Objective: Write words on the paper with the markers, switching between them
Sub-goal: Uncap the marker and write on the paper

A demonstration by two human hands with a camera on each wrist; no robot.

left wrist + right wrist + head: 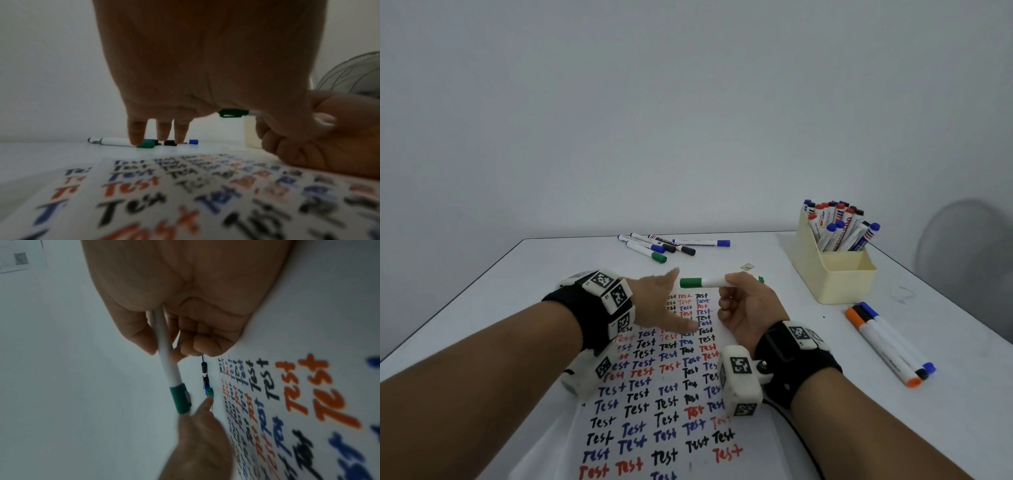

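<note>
My right hand [743, 305] grips a white marker [714, 282] by its barrel and holds it level above the top of the paper [654, 411]. Its green cap [690, 282] is on and points left. My left hand [666, 301] is open, fingers straight, thumb raised right by the cap's end; I cannot tell whether it touches. The right wrist view has the barrel [167, 360] pinched between thumb and fingers [131, 331], with the cap [180, 400] beside a left fingertip [206, 402]. From the left wrist, the cap [233, 113] peeks out past my palm [205, 65]. Rows of "Test" in black, blue and orange-red fill the paper.
Several loose capped markers [664, 246] lie at the table's back edge. A cream holder [832, 274] full of markers stands at the back right. Three markers [887, 342] lie side by side to the right of the paper. A fan [962, 246] stands off the table's right edge.
</note>
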